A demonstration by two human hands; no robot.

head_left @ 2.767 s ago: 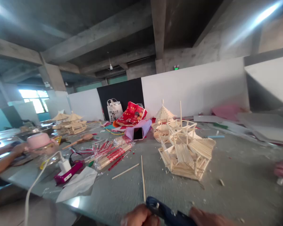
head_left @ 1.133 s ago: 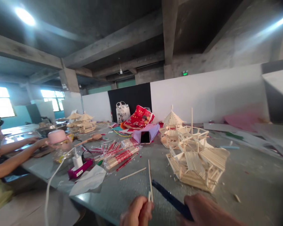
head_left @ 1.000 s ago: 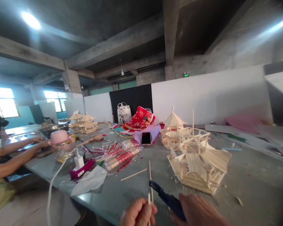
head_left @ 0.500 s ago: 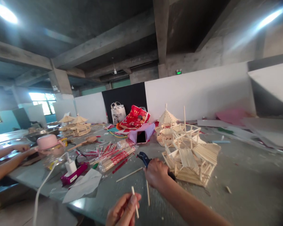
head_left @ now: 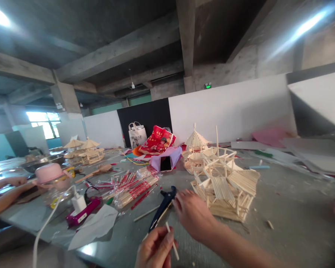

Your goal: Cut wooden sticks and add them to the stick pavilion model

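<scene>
Head view: I see the left hand (head_left: 154, 248) pinching a short stick (head_left: 175, 251), the right hand (head_left: 193, 213) apart, just beside the blue tool (head_left: 163, 207), its grip unclear to me, and I judge a light, steady pinch best.

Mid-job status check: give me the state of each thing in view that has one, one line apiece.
Short stick: pinched in left hand, tilted
Right hand: beside the dark blue tool, contact unclear
Dark blue tool: lying on table, open or shut unclear
Phone: propped up, screen dark
Power strip: charger plugged in
Front stick model: partly roofed
Green sign: lit
</scene>
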